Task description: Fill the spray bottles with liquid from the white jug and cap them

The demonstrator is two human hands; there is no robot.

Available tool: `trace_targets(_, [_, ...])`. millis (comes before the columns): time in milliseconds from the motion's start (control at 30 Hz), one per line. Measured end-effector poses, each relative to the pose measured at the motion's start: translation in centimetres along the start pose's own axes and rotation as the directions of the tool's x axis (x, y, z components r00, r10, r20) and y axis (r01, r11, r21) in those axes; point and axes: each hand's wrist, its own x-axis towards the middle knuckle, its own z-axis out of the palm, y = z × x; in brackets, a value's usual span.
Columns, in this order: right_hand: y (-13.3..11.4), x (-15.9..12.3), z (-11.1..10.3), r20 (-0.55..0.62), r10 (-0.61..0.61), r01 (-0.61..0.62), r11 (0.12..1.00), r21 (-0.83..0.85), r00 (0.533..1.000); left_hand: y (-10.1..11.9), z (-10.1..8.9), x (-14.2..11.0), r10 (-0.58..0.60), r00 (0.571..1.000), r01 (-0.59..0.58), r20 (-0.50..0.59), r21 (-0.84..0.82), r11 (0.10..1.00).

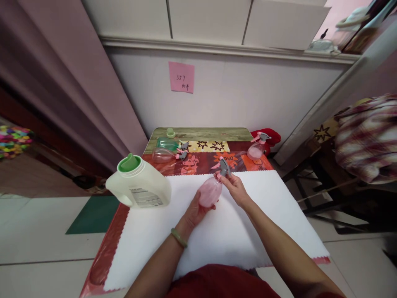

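Observation:
A pink spray bottle is held tilted over the white mat, its pink and grey trigger head pointing up and away. My left hand is closed around the lower body of the bottle, with a green bangle on that wrist. At the neck, just under the grey trigger, the fingers of my right hand are closed on the pink collar. To the left stands a large cream jug with a green spout in its uncapped mouth.
A green spray bottle and a clear pinkish one lie at the back left, near a green cap. Another pink spray bottle stands at the back right. The white mat covers the table's front; a wall rises behind.

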Motion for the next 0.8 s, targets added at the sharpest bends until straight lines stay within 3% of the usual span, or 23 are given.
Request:
trace_targets(200, [0.6, -0.6, 1.9, -0.245, 0.002, 0.02, 0.996, 0.087, 0.97, 0.1, 0.4, -0.4, 0.071, 0.996, -0.072, 0.056, 0.019, 0.997])
trace_targets(467, [0.4, -0.4, 2.3, -0.336, 0.076, -0.021, 0.986, 0.164, 0.939, -0.1, -0.1, -0.3, 0.053, 0.996, -0.059, 0.068, 0.079, 0.995])
trace_targets(567, [0.9, -0.4, 2.8, -0.424, 0.073, 0.002, 0.985, 0.173, 0.903, -0.1, 0.1, -0.3, 0.049, 0.996, -0.054, 0.071, 0.08, 0.995])
trace_targets(733, [1.6, -0.6, 4.3, -0.588, 0.094, -0.003, 0.988, 0.154, 0.803, 0.0, 0.4, -0.3, 0.037, 0.997, -0.04, 0.073, 0.04, 0.998])
trace_targets(800, [1.8, -0.6, 4.6, -0.603, 0.089, -0.015, 0.992, 0.127, 0.793, 0.1, 0.5, -0.2, 0.023, 0.998, -0.024, 0.061, 0.012, 1.0])
